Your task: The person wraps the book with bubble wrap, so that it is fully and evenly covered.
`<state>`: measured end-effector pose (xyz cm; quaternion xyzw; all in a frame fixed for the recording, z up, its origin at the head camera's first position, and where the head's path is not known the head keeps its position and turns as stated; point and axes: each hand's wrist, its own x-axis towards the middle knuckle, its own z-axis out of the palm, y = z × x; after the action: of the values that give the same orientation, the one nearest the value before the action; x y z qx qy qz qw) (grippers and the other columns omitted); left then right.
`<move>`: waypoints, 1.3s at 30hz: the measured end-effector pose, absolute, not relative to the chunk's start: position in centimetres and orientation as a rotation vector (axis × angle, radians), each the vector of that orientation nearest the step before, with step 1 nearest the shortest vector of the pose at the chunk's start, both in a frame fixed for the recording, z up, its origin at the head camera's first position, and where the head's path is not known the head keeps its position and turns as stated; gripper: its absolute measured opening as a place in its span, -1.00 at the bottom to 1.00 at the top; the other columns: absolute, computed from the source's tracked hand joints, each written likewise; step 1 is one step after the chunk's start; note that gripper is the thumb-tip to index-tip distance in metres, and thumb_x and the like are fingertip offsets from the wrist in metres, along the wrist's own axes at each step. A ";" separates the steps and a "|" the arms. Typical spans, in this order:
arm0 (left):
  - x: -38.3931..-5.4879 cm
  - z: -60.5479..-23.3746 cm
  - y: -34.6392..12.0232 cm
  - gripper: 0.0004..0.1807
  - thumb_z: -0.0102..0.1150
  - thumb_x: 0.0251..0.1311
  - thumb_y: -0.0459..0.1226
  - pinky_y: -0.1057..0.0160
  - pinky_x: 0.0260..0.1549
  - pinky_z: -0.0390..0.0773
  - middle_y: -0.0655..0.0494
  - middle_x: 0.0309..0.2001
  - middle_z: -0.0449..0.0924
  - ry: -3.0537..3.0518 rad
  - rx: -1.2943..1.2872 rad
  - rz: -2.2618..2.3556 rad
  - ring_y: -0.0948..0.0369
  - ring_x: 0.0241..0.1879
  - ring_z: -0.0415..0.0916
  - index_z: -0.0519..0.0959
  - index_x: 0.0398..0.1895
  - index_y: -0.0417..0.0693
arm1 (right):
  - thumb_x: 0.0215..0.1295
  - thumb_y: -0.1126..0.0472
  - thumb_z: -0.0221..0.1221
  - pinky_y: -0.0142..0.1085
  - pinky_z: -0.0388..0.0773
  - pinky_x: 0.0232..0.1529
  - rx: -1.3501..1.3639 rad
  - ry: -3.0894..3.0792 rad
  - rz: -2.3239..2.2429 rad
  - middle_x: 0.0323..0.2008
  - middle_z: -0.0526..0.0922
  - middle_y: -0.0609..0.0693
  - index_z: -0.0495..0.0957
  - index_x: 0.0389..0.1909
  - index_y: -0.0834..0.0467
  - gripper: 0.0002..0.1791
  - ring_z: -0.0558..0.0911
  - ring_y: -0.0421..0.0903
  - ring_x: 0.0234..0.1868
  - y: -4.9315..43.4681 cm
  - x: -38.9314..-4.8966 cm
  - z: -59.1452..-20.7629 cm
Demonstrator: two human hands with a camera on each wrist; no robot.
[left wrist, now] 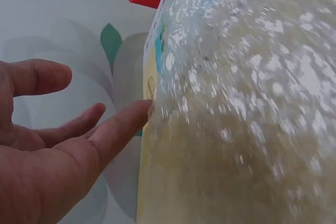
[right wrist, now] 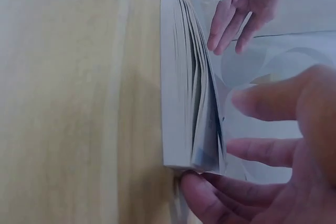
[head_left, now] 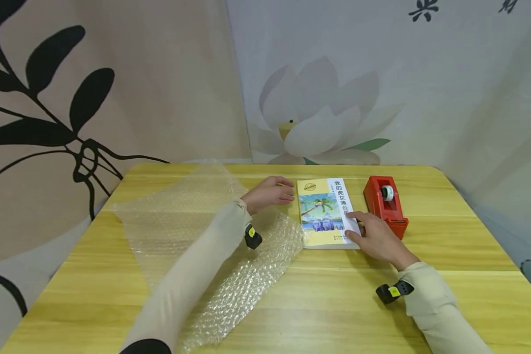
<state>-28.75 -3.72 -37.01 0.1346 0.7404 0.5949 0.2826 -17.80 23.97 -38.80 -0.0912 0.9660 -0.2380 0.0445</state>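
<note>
A paperback book (head_left: 320, 206) with a yellow, white and blue cover lies on the table, its page edges showing in the right wrist view. My right hand (head_left: 377, 238) is at its right side: some fingertips touch the book's edge, while the thumb (right wrist: 268, 100) stands raised off the cover. A wide sheet of bubble wrap (head_left: 252, 280) spreads left of the book, its corner reaching the book's lower left. Over the wrap's right part hovers my left hand (head_left: 272, 192), fingers loosely extended and holding nothing, close to the book's upper left.
A red tape dispenser (head_left: 385, 206) with a roll of tape stands right of the book, just beyond my right hand. The wooden table (head_left: 460, 246) ends at a wall hanging (head_left: 318, 113) printed with a lotus flower.
</note>
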 end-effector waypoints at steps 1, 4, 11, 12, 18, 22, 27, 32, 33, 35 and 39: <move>-28.9 -37.1 -3.5 -0.51 -0.12 0.35 -0.28 0.07 0.21 0.40 -0.25 0.25 0.28 1.977 0.355 1.592 -0.09 0.20 0.37 0.18 0.28 -0.31 | 0.20 0.10 0.18 -0.35 0.25 -0.44 -0.279 2.947 -0.733 -0.35 0.45 0.05 0.36 0.20 0.20 -0.44 0.39 -0.08 -0.34 24.0 -17.9 -38.9; -29.1 -37.2 -3.1 -0.49 -0.08 0.31 -0.29 0.06 0.19 0.41 -0.26 0.20 0.32 1.984 0.345 1.564 -0.09 0.18 0.39 0.18 0.28 -0.31 | 0.20 0.10 0.18 -0.36 0.25 -0.44 -0.270 2.935 -0.747 -0.36 0.44 0.05 0.34 0.22 0.19 -0.43 0.39 -0.09 -0.35 24.0 -18.0 -39.1; -29.1 -37.2 -2.2 -0.48 -0.09 0.31 -0.24 0.09 0.18 0.43 -0.18 0.22 0.32 2.036 0.320 1.451 -0.01 0.18 0.40 0.14 0.29 -0.22 | 0.21 0.07 0.16 -0.36 0.24 -0.48 -0.223 2.927 -0.740 -0.41 0.46 0.05 0.32 0.25 0.16 -0.41 0.40 -0.10 -0.38 24.1 -18.1 -39.2; -29.1 -37.2 -2.1 -0.49 -0.10 0.32 -0.23 0.10 0.18 0.43 -0.16 0.22 0.31 2.041 0.314 1.439 -0.01 0.18 0.40 0.14 0.29 -0.21 | 0.21 0.07 0.16 -0.36 0.24 -0.48 -0.217 2.924 -0.739 -0.41 0.47 0.05 0.32 0.25 0.15 -0.42 0.41 -0.10 -0.38 24.1 -18.1 -39.2; -28.9 -37.4 -1.6 -0.51 -0.09 0.34 -0.18 0.10 0.13 0.47 -0.17 0.20 0.32 2.067 0.312 1.399 -0.01 0.14 0.44 0.17 0.26 -0.19 | 0.21 0.05 0.17 -0.36 0.28 -0.44 -0.213 2.920 -0.732 -0.33 0.51 0.07 0.33 0.24 0.14 -0.41 0.42 -0.08 -0.33 24.0 -18.3 -39.1; -28.7 -37.5 -1.1 -0.51 -0.09 0.33 -0.17 0.13 0.06 0.53 -0.14 0.18 0.34 2.090 0.322 1.363 0.00 0.11 0.45 0.19 0.26 -0.17 | 0.20 0.07 0.17 -0.36 0.28 -0.43 -0.212 2.915 -0.731 -0.34 0.50 0.07 0.33 0.24 0.15 -0.42 0.42 -0.08 -0.33 23.9 -18.3 -39.0; -28.5 -37.2 -0.5 -0.54 -0.07 0.32 -0.15 0.12 -0.03 0.57 -0.13 0.15 0.33 2.107 0.309 1.340 -0.01 0.09 0.42 0.22 0.22 -0.12 | 0.20 0.10 0.17 -0.35 0.38 -0.36 -0.208 2.907 -0.736 -0.19 0.56 0.12 0.34 0.23 0.16 -0.43 0.46 -0.05 -0.28 24.0 -18.2 -38.9; -28.5 -37.1 0.0 -0.82 -0.05 0.29 -0.12 0.26 -0.43 0.48 0.11 -0.41 0.40 2.107 0.292 1.357 0.17 -0.46 0.39 0.38 -0.38 0.00 | 0.16 0.17 0.21 -0.34 0.45 -0.29 -0.200 2.875 -0.758 -0.08 0.57 0.15 0.35 0.20 0.17 -0.45 0.48 -0.04 -0.23 24.0 -18.3 -38.9; -28.4 -37.0 0.2 -0.74 -0.04 0.28 -0.12 0.27 -0.51 0.37 0.17 -0.57 0.31 2.097 0.282 1.374 0.20 -0.59 0.27 0.32 -0.55 0.03 | 0.15 0.18 0.22 -0.34 0.45 -0.30 -0.200 2.870 -0.762 -0.09 0.57 0.15 0.36 0.19 0.17 -0.45 0.48 -0.04 -0.24 24.0 -18.4 -38.9; -28.3 -36.9 0.5 -0.65 -0.04 0.27 -0.15 0.23 -0.56 0.18 0.22 -0.77 0.07 2.072 0.255 1.429 0.21 -0.72 0.01 0.27 -0.70 0.06 | 0.13 0.20 0.23 -0.35 0.45 -0.31 -0.207 2.868 -0.763 -0.12 0.57 0.14 0.37 0.18 0.18 -0.44 0.48 -0.05 -0.25 24.0 -18.4 -39.0; -28.0 -36.7 1.0 -0.66 -0.01 0.22 -0.18 0.23 -0.48 0.16 0.22 -0.75 0.07 2.028 0.162 1.540 0.19 -0.68 -0.04 0.27 -0.70 0.00 | 0.10 0.22 0.25 -0.35 0.45 -0.31 -0.204 2.875 -0.748 -0.16 0.58 0.12 0.39 0.17 0.19 -0.44 0.48 -0.05 -0.26 24.0 -18.3 -39.1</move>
<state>-28.03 0.97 -36.72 0.0608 0.7604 0.5775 0.2908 -18.35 23.99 -39.09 -0.0682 0.9623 -0.2505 0.0817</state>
